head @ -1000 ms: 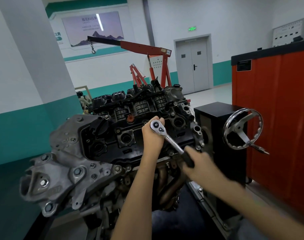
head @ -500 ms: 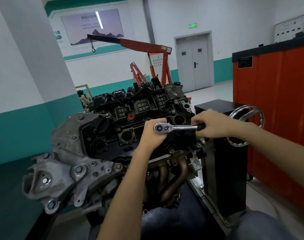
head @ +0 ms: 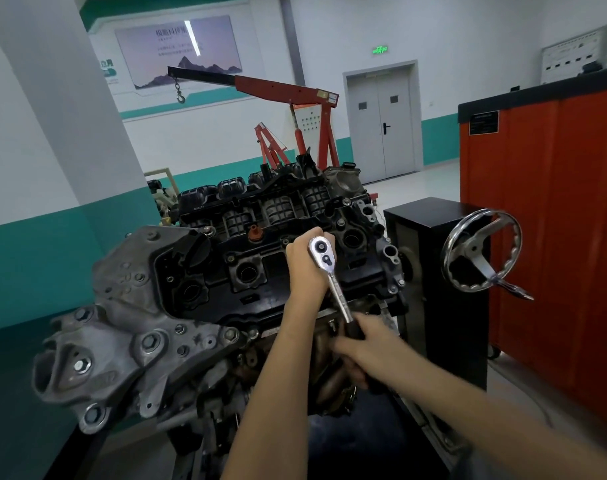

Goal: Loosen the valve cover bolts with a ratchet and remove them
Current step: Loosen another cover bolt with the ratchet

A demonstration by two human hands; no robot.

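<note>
The left hand [head: 305, 271] clasps the ratchet [head: 333, 280] at its head on the valve cover [head: 270, 263], handle slanting down into the gripping right hand [head: 362, 344].

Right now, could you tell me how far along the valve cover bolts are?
Done: no removed bolts in sight. In hand: the left hand cups the ratchet head on the valve cover; the right hand grips its handle. Left: bolt heads sit in the cover.

White walls, teal band [head: 35, 258]; grey double door [head: 381, 126] (shut); orange cabinet [head: 554, 220] right.
</note>
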